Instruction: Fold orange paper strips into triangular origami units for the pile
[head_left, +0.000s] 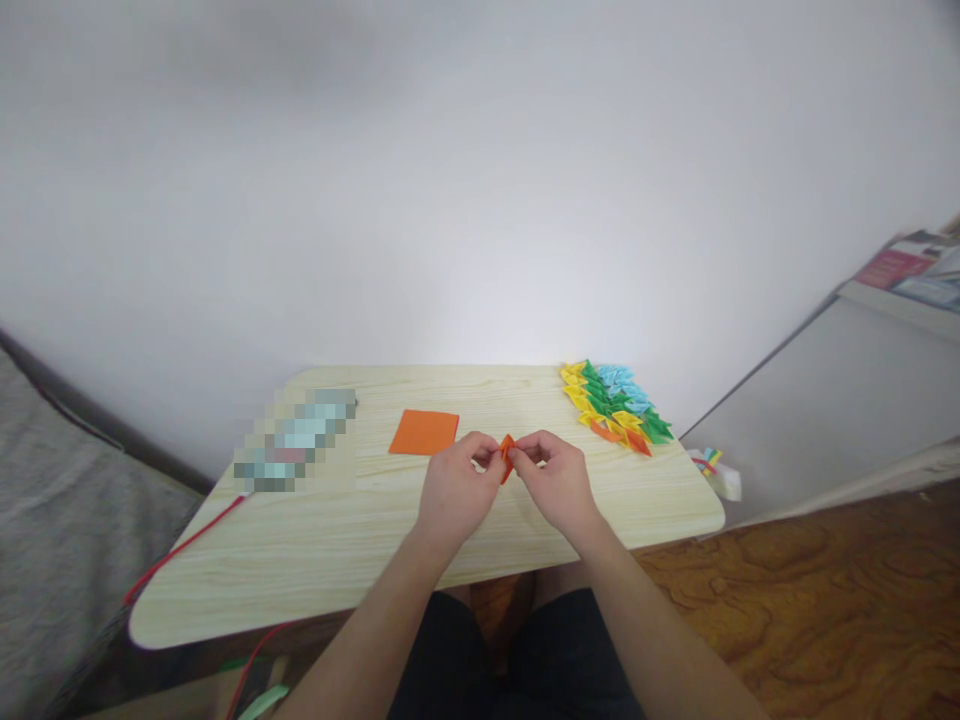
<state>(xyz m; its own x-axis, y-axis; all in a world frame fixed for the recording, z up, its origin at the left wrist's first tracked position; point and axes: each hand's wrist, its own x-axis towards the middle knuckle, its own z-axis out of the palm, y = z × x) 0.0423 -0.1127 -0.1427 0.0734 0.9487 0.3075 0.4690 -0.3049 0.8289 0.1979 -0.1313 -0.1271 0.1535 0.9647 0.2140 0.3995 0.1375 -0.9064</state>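
Note:
Over the middle of a light wooden table (315,540), my left hand (454,490) and my right hand (556,482) meet with fingers pinched on a small folded orange paper piece (508,456). The piece stands between the fingertips of both hands. An orange paper square (424,432) lies flat on the table just left of my left hand. A pile of folded paper pieces (615,405) in yellow, green, light blue and orange sits at the table's back right corner.
A blurred-out rectangular item (296,440) lies at the table's back left. A red cable (184,545) runs off the left edge. Small paper scraps (716,470) sit beyond the right edge. A white wall stands behind; a wood-pattern floor (825,600) lies to the right.

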